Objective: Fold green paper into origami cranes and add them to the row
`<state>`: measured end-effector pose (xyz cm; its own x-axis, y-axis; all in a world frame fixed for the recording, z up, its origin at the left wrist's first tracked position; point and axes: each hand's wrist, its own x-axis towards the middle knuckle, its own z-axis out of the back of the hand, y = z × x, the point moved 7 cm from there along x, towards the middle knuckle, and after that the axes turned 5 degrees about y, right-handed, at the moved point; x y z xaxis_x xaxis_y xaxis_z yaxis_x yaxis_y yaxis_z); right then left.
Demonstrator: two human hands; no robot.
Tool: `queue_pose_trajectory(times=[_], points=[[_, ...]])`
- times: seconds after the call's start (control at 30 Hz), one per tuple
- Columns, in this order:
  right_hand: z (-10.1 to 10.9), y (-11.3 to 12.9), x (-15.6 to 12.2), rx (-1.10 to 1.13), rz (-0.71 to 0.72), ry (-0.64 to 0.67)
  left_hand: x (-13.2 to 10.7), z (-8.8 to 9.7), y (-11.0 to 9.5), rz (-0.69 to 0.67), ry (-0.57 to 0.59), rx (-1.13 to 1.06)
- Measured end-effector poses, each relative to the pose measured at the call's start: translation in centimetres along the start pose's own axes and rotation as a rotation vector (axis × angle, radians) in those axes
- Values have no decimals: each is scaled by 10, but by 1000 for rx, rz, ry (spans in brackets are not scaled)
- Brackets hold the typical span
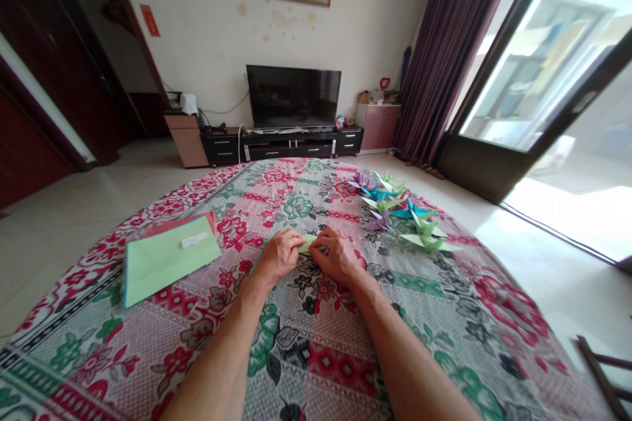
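two bare forearms (222, 341) reach in from the near edge over a flowered tablecloth (340, 335) in red, green and grey; at their ends the hands almost meet near the middle of the table; the left hand (282, 254) is curled nearly closed, thumb and fingertips pinching the left end of a small light green paper piece (307, 243); the right hand (338, 254) is bent over its right end, thumb and fingers closed on it; the piece lies low over the cloth between them, mostly covered by fingers; to the left, well apart, lies a paper stack (168, 263), green on top with red and blue edges showing and a white strip (194, 240) on it; farther out to the right sit folded paper birds (430, 242), green, blue and purple, clustered close; beyond the table a dark television (295, 97) stands on a low black cabinet (276, 148)
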<state>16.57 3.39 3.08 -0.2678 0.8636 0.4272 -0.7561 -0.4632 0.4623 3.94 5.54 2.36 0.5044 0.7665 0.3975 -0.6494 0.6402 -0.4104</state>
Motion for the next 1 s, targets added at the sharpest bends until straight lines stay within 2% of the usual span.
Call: queue_pose_trajectory(times=[0.17, 0.37, 0.6, 0.8, 1.0], points=[[-2, -2, 2, -28, -62, 9, -2, 7, 7, 56, -46, -91], [0, 0, 2, -42, -78, 40, -1, 7, 9, 99, -12, -66], [-3, 4, 2, -122, -88, 89, -2, 11, 7, 110, -38, -34], [-4, 2, 3, -112, -124, 73, -6, 16, 15, 207, -14, 65], [-5, -1, 5, -88, -170, 57, -7, 17, 21, 284, -20, 11]])
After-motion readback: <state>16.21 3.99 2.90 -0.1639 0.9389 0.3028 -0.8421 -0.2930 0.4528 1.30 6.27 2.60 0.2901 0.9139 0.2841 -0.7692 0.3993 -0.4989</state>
